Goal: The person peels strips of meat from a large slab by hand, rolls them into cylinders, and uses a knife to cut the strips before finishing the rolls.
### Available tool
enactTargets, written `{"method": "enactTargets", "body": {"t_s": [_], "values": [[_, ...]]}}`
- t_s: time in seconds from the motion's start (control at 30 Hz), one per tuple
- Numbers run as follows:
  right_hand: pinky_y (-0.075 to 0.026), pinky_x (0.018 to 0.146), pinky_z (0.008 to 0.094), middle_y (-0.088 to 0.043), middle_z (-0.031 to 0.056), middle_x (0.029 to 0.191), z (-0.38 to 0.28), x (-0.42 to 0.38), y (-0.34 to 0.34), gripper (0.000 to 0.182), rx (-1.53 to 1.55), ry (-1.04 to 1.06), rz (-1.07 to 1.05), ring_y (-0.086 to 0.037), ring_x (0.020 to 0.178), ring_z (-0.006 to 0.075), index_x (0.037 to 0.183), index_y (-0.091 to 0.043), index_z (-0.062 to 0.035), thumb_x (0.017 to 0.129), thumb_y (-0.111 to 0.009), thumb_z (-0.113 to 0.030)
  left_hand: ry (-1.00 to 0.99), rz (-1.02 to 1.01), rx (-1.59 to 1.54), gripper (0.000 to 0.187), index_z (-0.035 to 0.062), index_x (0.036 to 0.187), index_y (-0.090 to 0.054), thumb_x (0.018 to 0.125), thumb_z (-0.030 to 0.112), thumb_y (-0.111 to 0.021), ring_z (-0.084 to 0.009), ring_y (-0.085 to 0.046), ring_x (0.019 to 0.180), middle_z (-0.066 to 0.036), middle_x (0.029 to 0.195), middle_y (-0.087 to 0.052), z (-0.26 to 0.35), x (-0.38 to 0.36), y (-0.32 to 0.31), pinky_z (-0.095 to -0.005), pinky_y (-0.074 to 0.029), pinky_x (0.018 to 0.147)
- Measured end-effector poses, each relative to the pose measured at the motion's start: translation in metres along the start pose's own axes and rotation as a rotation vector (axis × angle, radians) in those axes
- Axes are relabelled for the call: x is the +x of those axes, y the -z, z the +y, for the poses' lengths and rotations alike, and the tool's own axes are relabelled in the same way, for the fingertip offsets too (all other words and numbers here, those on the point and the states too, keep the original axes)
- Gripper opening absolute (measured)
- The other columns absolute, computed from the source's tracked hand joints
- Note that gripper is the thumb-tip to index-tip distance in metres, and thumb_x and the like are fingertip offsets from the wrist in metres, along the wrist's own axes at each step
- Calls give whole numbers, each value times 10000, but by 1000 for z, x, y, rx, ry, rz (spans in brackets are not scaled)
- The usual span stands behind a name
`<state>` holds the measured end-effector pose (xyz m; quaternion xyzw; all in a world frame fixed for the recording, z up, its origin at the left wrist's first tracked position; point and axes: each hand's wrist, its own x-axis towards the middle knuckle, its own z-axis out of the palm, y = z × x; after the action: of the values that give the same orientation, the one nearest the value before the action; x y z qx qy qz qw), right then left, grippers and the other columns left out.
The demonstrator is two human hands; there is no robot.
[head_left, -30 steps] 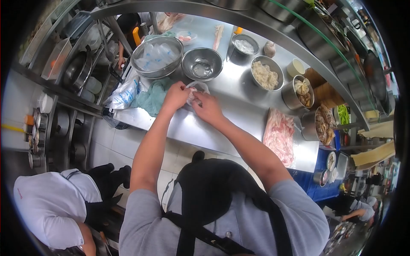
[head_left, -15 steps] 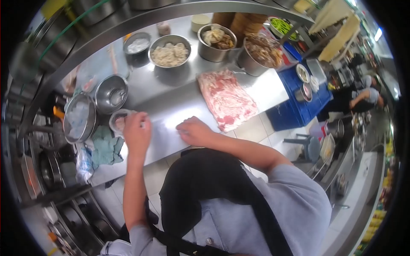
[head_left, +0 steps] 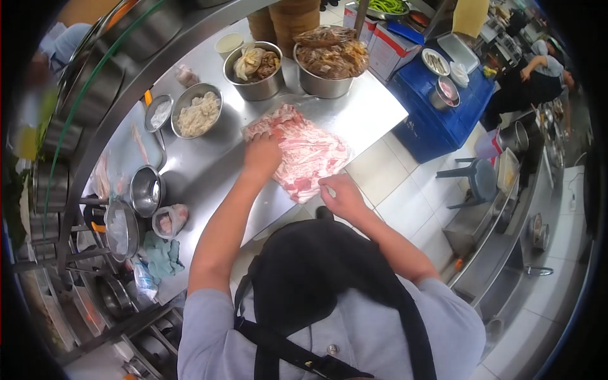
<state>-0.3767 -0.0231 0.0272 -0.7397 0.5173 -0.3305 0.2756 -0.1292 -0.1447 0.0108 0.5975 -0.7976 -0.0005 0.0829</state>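
A broad slab of raw pork (head_left: pixel 307 155), pink with white fat, lies at the steel table's front edge. My left hand (head_left: pixel 263 155) rests at its left side, fingertips curled onto the meat. At the slab's near right corner is my right hand (head_left: pixel 344 193), its thumb and fingers pinched together against the edge. Whatever sits between those fingertips is mostly hidden.
Behind the meat stand a pot of brown food (head_left: pixel 329 79), a second pot (head_left: pixel 253 85) and a bowl of pale food (head_left: pixel 197 114). Strainers, a meat bag (head_left: pixel 170 221) and a green cloth (head_left: pixel 163 255) are left. Blue bin (head_left: pixel 437 114) and stool (head_left: pixel 475 180) stand right.
My left hand has gone from beside the small meat bag to the slab's left side. My right hand has moved right from the bare tabletop to the slab's near corner. The view has shifted.
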Motion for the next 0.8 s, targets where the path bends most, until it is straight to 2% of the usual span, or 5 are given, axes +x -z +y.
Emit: {"method": "enactTargets", "body": {"t_s": [0.17, 0.3, 0.5, 0.6, 0.8], "values": [[-502, 813, 459, -716, 153, 893, 28, 27, 25, 112, -83, 163, -36, -655, 878, 368, 962, -746, -46, 877, -688, -90, -121, -107, 127, 218, 46, 1020, -673, 845, 172, -643, -319, -644, 1006, -124, 1021, -676, -2, -4, 21, -476, -514, 942], [-467, 867, 451, -687, 150, 912, 23, 75, 1, 198, -97, 324, -53, -643, 910, 349, 1038, -701, -31, 883, -677, -152, -216, 10, 168, 217, 58, 1018, -658, 833, 171, -666, -314, -633, 1023, -117, 1025, -665, -7, -3, 29, -460, -499, 941], [-448, 890, 449, -691, 161, 910, 11, 126, -50, 158, -294, 295, 93, -653, 915, 345, 951, -670, -43, 872, -670, -180, -306, 120, -29, 218, 60, 1010, -657, 821, 162, -690, -314, -622, 1005, -118, 1004, -652, -2, 12, 64, -450, -491, 897], [-447, 883, 457, -674, 198, 815, 24, 127, -36, 114, -276, 188, -23, -654, 832, 368, 874, -647, -42, 860, -657, -155, -323, 146, 0, 201, 61, 996, -660, 820, 154, -689, -313, -616, 989, -116, 1000, -648, 0, 19, 82, -455, -485, 884], [-528, 751, 470, -685, 273, 840, 28, 114, -3, 180, -77, 35, 31, -690, 814, 413, 997, -710, 2, 912, -599, -111, -318, 238, -27, 169, 64, 963, -656, 817, 143, -684, -313, -611, 967, -115, 960, -631, 1, 21, 122, -458, -482, 862]]}}
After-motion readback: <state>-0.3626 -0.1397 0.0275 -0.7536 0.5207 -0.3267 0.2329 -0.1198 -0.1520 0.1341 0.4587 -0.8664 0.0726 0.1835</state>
